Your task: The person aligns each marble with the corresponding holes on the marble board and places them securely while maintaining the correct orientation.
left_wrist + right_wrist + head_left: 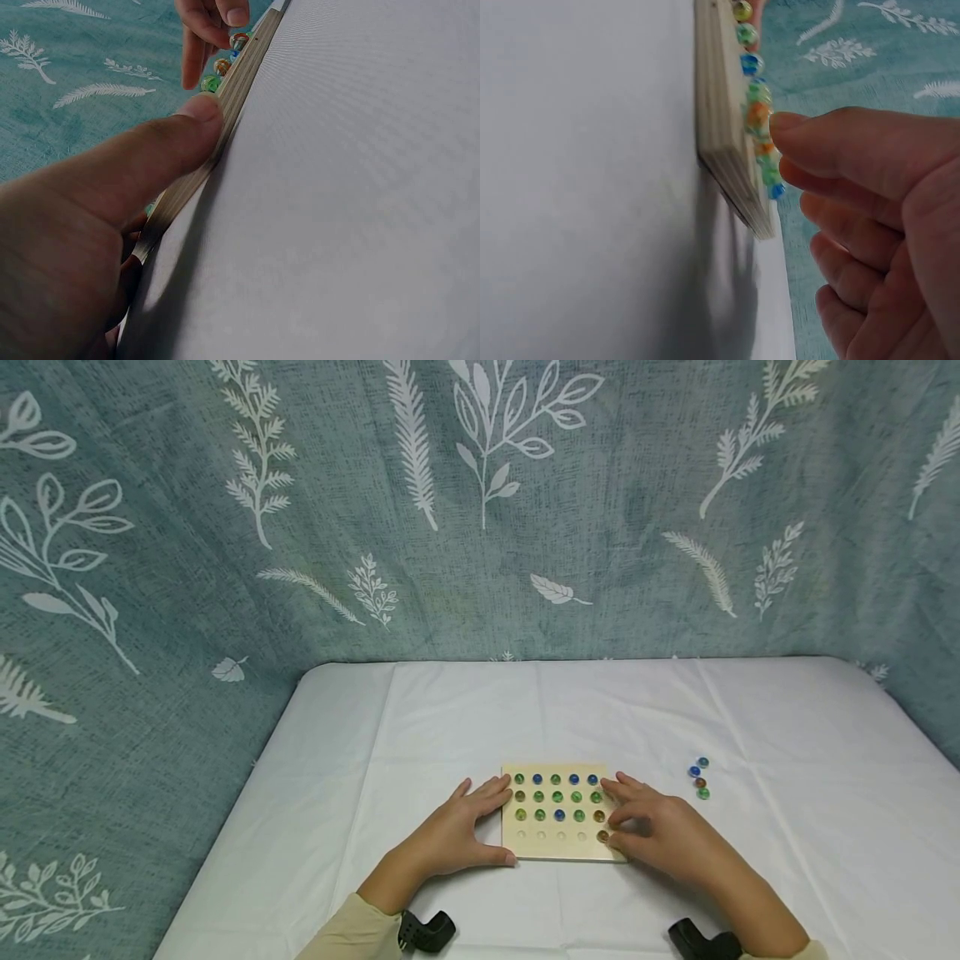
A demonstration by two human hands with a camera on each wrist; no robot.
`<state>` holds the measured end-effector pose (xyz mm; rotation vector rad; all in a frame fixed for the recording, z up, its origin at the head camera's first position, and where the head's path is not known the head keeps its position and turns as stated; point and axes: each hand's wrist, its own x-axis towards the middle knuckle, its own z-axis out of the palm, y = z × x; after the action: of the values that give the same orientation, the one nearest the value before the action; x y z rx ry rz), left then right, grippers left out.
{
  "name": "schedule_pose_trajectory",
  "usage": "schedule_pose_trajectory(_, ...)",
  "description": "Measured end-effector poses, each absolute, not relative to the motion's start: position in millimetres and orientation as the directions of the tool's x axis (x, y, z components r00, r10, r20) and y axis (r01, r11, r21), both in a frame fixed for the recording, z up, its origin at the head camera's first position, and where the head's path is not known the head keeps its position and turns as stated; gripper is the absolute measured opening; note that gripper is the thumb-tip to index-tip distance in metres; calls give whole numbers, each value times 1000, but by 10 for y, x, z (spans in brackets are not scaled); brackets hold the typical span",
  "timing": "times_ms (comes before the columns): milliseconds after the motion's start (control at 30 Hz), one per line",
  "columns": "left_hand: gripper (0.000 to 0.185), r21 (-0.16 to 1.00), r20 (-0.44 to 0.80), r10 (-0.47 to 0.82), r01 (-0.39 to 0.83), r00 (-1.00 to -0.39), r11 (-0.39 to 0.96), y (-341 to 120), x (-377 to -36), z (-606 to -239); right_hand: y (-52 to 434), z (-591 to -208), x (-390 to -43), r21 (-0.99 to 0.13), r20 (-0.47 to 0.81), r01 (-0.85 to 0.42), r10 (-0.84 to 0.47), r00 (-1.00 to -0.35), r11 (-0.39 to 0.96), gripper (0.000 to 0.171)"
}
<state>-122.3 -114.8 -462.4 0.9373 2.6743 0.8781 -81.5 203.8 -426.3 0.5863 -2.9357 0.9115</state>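
Resting spread at nine o'clock, the left hand seemingly steadies the board; the right hand pinches a four-o'clock marble.

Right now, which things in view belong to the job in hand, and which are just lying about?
Part of the job:
wooden board, with the left hand at its edge
marbles seated in its hollows
brownish marble at the right hand's fingertips
four loose marbles, probably, matching four empty hollows

Just there:
white cloth
leaf-patterned backdrop
black devices at the wrists
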Motion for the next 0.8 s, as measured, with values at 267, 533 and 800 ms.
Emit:
schedule_pose_trajectory(267,97,592,28,617,510,-787,624,-1143,-1216,-4620,2303,-4194,-898,-597,62,-195,-197,-978,778,20)
schedule_pose_trajectory(533,97,596,22,613,502,-790,626,-1150,-1209,-4617,2648,-4228,-945,-610,82,-108,-73,-994,785,33)
schedule_pose_trajectory(800,97,592,31,615,510,-788,624,-1151,-1220,-4623,2949,-4285,-966,-639,88,0,73,-993,769,45)
